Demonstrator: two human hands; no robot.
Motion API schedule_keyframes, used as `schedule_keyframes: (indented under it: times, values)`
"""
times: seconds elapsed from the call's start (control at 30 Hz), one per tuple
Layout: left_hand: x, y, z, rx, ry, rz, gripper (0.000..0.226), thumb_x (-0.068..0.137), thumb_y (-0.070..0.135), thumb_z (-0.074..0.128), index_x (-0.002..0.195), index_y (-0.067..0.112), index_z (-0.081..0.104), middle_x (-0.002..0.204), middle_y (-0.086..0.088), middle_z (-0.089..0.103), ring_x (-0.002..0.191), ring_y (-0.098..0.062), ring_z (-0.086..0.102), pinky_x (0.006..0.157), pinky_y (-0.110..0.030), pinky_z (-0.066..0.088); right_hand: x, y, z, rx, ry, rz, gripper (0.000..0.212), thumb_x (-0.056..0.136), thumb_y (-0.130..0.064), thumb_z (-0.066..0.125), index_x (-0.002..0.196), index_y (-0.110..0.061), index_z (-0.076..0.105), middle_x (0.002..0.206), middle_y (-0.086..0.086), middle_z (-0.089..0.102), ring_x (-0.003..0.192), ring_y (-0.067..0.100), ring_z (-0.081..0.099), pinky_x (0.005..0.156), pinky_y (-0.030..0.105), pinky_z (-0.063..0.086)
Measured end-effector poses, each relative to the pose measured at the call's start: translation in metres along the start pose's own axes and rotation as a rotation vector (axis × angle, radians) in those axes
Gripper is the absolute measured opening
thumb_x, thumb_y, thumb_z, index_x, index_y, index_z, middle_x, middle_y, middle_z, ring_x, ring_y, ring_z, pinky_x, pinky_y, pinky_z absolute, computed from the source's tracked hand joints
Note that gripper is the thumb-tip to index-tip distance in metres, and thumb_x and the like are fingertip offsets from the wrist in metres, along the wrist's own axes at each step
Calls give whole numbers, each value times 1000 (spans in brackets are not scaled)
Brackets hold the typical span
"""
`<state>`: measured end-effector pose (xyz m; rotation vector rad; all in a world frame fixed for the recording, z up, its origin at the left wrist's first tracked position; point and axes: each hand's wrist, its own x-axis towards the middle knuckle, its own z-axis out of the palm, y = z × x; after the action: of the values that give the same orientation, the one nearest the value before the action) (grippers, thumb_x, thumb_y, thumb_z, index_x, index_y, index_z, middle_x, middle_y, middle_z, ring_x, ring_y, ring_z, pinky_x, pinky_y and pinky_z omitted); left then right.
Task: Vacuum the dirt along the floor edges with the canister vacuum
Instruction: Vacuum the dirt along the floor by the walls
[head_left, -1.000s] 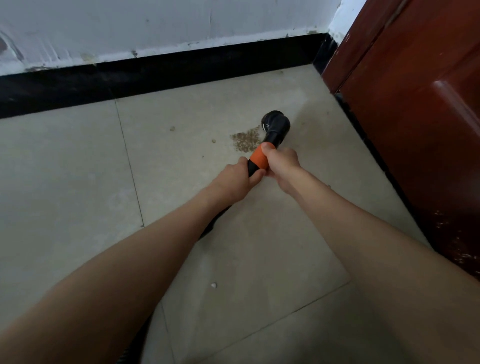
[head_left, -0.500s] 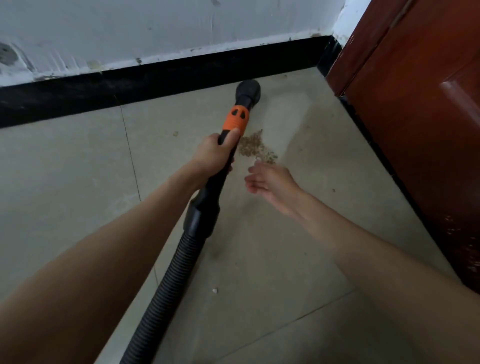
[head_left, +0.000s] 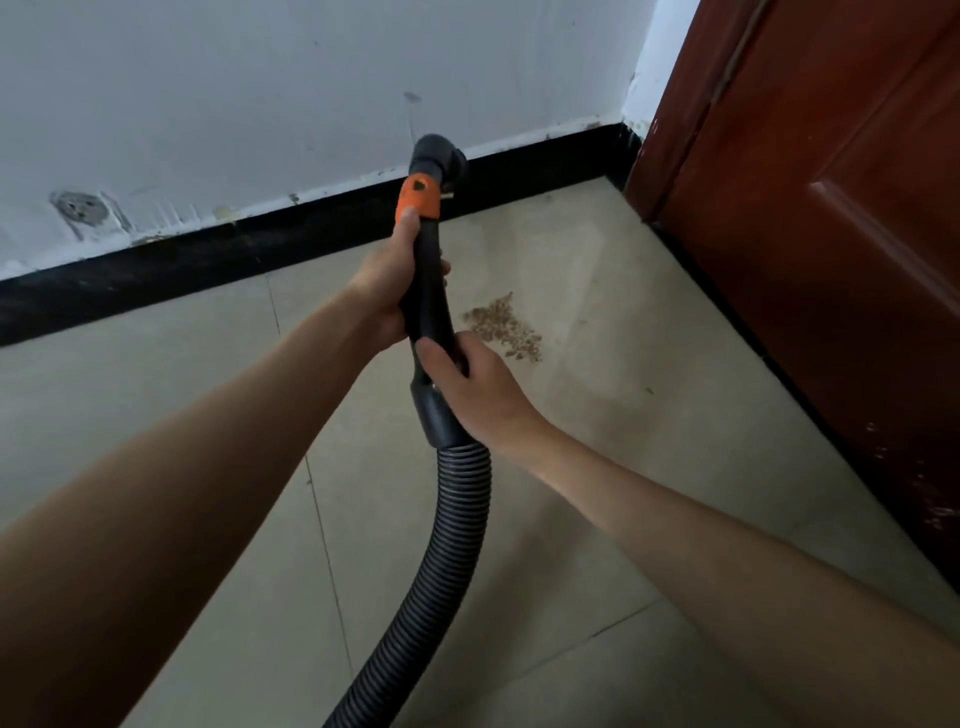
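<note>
I hold the black vacuum handle (head_left: 429, 291) raised off the floor, its open nozzle end (head_left: 435, 156) up in front of the black baseboard. An orange collar (head_left: 418, 200) sits just below the nozzle end. My left hand (head_left: 387, 291) grips the handle under the collar, thumb on the orange part. My right hand (head_left: 475, 387) grips lower, at the cuff where the ribbed grey hose (head_left: 447, 530) begins. A small pile of brown dirt (head_left: 504, 327) lies on the beige tile, right of the handle and clear of it. The canister is out of view.
A white wall (head_left: 291, 104) with a black baseboard (head_left: 156, 270) runs across the back. A dark red wooden door (head_left: 831, 234) closes off the right side, meeting the wall in a corner. The hose trails toward the bottom edge of the view.
The handle has risen from the floor and now points up at the baseboard. My right hand, free half a second ago, has closed on the lower handle. The view tilted up.
</note>
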<state>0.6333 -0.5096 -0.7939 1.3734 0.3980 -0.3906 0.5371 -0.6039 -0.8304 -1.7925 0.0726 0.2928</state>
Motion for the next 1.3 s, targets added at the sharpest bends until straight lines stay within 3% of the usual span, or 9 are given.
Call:
schedule_keyframes:
  times: [0.1,0.23,0.4,0.53,0.83,1.03,1.3]
  values:
    - [-11,-19,-8,-43,49,-105,50,96,53,37,82,8,53,68,-3,51,55,-13,50,49,-20,47,-12,6,0,-184,-48,-9,28,95,-45,50,79,-23,44,74,-2,53,64,12,53,53,23,37]
    - [-22,-44,-10,25,237,-160,47,100,47,33,81,6,48,70,-9,50,58,-19,49,55,-29,44,-24,15,2,-256,-147,67,34,95,-47,49,74,-22,42,72,1,51,65,18,52,53,28,35]
    - [-30,-62,-9,219,195,-213,56,99,49,35,120,-2,45,77,-10,50,63,-21,51,56,-30,45,-43,29,8,-248,-152,158,34,93,-50,48,76,-22,44,75,2,54,64,18,55,52,26,37]
    - [-33,-74,-8,290,169,-211,60,100,47,30,129,-4,42,82,-11,50,69,-22,51,74,-36,47,-56,39,6,-264,-124,163,34,91,-51,48,77,-20,46,74,3,57,64,19,56,52,27,38]
    - [-30,-85,2,310,152,-164,57,100,46,31,124,-4,44,83,-12,51,69,-22,52,62,-32,46,-65,42,-3,-304,-72,173,34,90,-52,48,77,-21,47,72,1,55,60,17,56,50,28,38]
    - [-12,-81,11,313,105,-151,64,91,60,44,106,-1,48,77,-11,55,64,-22,55,58,-32,49,-49,36,-6,-319,-37,202,32,91,-52,47,83,-21,48,79,3,58,68,21,61,58,32,47]
    - [9,-76,21,303,59,-189,54,94,55,43,106,2,43,80,-9,54,65,-18,55,52,-27,46,-28,38,-19,-387,-19,211,36,90,-53,46,92,-18,52,84,6,59,74,26,62,59,33,46]
